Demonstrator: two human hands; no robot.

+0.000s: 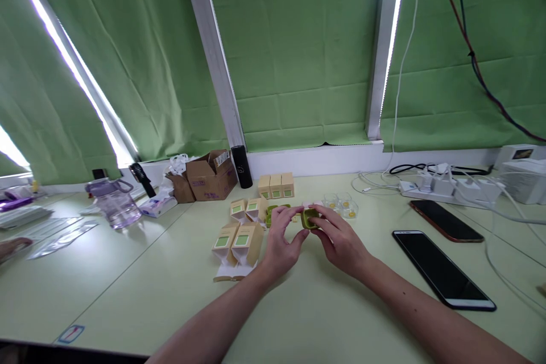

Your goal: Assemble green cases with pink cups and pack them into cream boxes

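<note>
Around a green container [305, 219], left hand [282, 239] and right hand [341, 238] curl inward.

1. Looks smooth and faintly glossy across the table [170, 290].
2. Looks like matt paper card on the small boxes [276, 185] near the table's far edge.
3. Seems smooth plastic on the green piece [310, 218]; looks clear and glossy on the cups [350, 210].
4. Shines like glass on the white-ended phone [441, 267].
5. Looks like matt cardboard on the carton [211, 183] by that edge.
6. Looks creased, like cloth, on the blinds [294, 45].
</note>
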